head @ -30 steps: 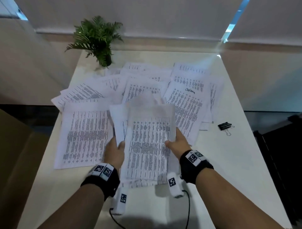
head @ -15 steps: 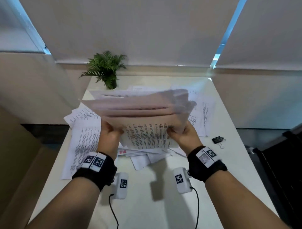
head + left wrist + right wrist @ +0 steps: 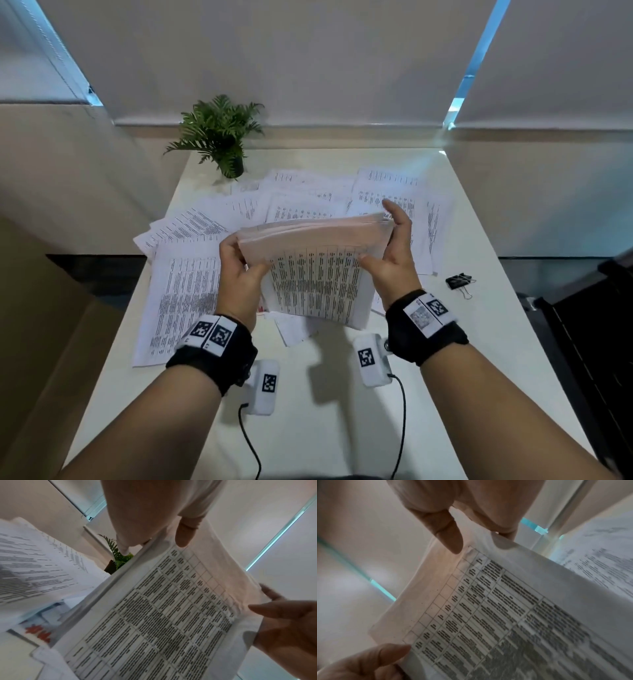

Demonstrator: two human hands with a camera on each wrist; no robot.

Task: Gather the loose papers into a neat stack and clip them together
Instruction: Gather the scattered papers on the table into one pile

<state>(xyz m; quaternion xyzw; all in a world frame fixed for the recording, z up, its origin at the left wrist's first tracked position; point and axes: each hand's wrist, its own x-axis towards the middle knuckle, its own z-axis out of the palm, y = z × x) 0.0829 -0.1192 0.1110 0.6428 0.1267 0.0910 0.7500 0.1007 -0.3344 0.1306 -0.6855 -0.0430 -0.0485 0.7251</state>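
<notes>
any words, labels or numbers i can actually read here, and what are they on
None can be read.
Held stack: printed table text, blurred.
Loose papers on the table: print too small.
Wrist bands: square code markers only, no words.
Binder clip: no label visible.

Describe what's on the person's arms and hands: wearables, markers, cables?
Both hands, left hand and right hand, are bare, forearms unsleeved. Each wrist carries a black wristband with white square-pattern marker tags. A white camera module, also tagged, hangs under each wrist, with a black cable trailing toward the wearer.
</notes>
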